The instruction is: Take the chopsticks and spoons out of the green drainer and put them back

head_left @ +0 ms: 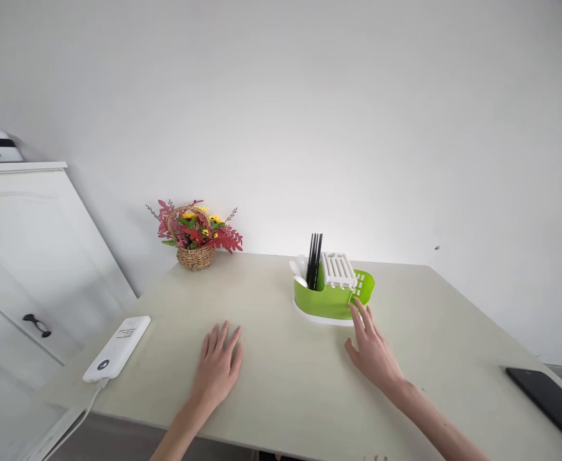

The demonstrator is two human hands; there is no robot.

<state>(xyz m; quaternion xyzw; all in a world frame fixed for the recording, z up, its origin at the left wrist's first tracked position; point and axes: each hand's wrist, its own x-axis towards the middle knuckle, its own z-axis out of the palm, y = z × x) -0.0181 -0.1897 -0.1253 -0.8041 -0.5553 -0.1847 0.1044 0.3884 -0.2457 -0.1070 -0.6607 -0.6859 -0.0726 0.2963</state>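
My left hand point(217, 365) lies flat on the pale table, fingers a little apart and holding nothing. My right hand point(371, 346) reaches to the front right of a green utensil holder point(323, 303) with a white base. Its fingers are stretched out, the tips at or just in front of the holder's wall; I cannot tell whether they touch. Black chopsticks point(314, 261) stand upright in the holder, with white spoons point(299, 270) to their left. A white slotted rack point(338, 269) sits on top, and a perforated green tray point(363, 287) forms the right end.
A wicker basket point(195, 258) of artificial flowers stands at the back left. On the left edge lies a white power bank point(118, 349) with a cable point(85, 415) running off the table. A black phone point(550, 403) lies at the right edge. A white cabinet point(26, 256) stands left.
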